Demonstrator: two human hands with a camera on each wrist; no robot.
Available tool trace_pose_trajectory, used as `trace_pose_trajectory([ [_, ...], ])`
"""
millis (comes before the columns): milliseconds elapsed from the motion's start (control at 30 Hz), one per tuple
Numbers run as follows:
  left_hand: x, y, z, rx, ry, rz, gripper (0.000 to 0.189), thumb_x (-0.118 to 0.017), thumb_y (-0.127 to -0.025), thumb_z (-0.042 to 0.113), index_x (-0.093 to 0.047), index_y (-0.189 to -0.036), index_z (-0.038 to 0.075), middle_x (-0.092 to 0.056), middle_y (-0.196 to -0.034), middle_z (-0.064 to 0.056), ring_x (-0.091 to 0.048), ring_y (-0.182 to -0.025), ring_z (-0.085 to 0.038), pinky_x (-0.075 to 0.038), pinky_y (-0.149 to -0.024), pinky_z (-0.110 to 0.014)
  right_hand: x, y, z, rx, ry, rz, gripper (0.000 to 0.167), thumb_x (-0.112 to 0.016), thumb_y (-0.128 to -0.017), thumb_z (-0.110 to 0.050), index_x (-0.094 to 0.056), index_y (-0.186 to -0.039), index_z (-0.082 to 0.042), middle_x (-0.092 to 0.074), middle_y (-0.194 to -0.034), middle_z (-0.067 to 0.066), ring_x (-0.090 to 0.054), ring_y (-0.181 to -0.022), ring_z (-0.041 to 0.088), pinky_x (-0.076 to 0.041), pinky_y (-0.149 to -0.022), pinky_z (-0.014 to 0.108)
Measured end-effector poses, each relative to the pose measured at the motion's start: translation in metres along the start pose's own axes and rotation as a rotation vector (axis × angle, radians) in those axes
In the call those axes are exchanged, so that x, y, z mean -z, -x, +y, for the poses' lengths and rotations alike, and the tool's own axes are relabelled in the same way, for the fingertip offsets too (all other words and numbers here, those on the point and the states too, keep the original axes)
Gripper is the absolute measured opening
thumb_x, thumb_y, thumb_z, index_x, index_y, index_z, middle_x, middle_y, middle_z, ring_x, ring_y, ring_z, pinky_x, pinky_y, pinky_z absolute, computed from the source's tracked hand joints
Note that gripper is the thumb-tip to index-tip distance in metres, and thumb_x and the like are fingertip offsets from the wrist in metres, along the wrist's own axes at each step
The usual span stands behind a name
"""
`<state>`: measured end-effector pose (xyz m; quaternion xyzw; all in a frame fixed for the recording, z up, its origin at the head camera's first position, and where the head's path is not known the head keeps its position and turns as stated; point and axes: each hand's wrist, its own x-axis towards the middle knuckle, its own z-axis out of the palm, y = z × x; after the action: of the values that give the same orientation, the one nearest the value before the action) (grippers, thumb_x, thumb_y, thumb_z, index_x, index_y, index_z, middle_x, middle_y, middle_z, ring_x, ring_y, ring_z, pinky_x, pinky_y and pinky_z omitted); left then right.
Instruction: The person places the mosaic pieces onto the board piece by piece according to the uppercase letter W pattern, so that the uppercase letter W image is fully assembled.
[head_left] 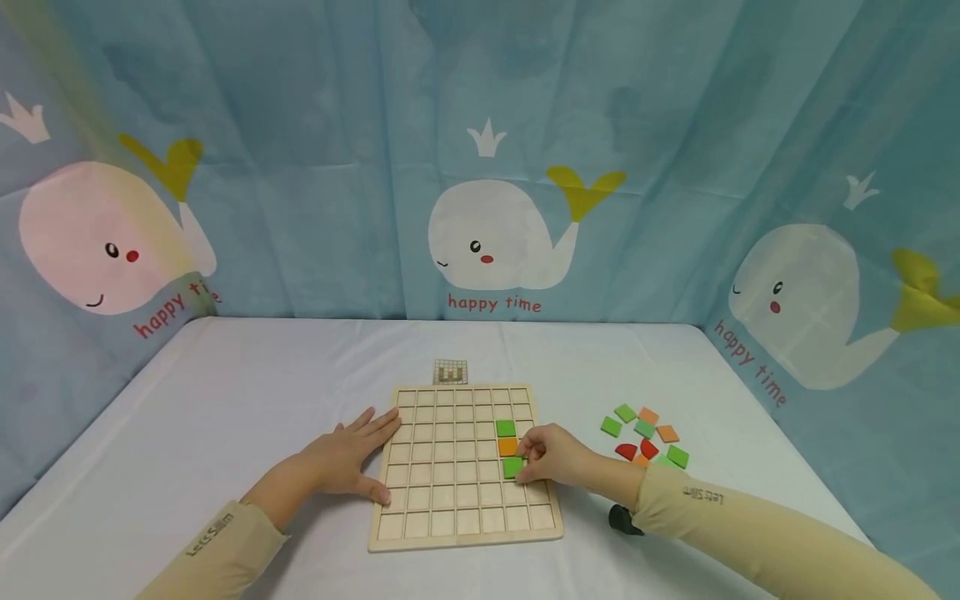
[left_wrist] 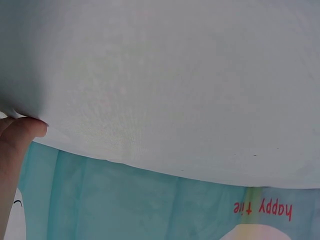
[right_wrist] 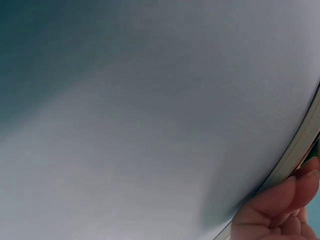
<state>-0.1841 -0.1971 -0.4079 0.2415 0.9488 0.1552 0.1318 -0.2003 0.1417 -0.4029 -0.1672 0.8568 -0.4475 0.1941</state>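
A wooden grid board lies on the white table. One column toward its right side holds a green tile, an orange tile below it and another green tile nearest to me. My right hand has curled fingers, with thumb and forefinger pinching that nearest green tile by its right side. The left hand rests on the board's left edge, its fingers extended. In the right wrist view, curled fingers show beside the board's edge; the left wrist view catches only part of a finger.
Loose green, orange and red pieces lie right of the board, some hidden behind my right forearm. A small pattern card touches the board's far edge. A black object sits near my right sleeve. A whale-print curtain hangs behind the table.
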Motion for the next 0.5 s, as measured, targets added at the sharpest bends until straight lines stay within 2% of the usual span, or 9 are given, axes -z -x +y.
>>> trace_pose_trajectory([
  [233,0.0003,0.0009,0.0008,-0.016,-0.001,0.005,0.113,-0.073,-0.069,0.064,-0.029,-0.151,0.001,-0.019,-0.160,-0.015,-0.015,-0.142,-0.048,-0.022,-0.101,-0.073,-0.0029,-0.0010,-0.0015,-0.025,-0.004,0.009,0.022,-0.080,-0.076,0.002,-0.063,-0.088,0.001,-0.048,-0.063,-0.001,-0.044,-0.058,0.009,-0.037,-0.053,0.020],
  [500,-0.0014,-0.0008,-0.0017,0.007,0.003,0.004,0.114,-0.072,-0.068,0.066,-0.029,-0.152,0.003,-0.019,-0.160,-0.012,-0.014,-0.143,-0.045,-0.022,-0.103,-0.072,-0.0034,-0.0022,0.0003,-0.014,-0.025,-0.007,0.024,-0.080,-0.075,0.003,-0.061,-0.090,0.001,-0.048,-0.062,-0.002,-0.043,-0.057,0.008,-0.036,-0.051,0.019],
])
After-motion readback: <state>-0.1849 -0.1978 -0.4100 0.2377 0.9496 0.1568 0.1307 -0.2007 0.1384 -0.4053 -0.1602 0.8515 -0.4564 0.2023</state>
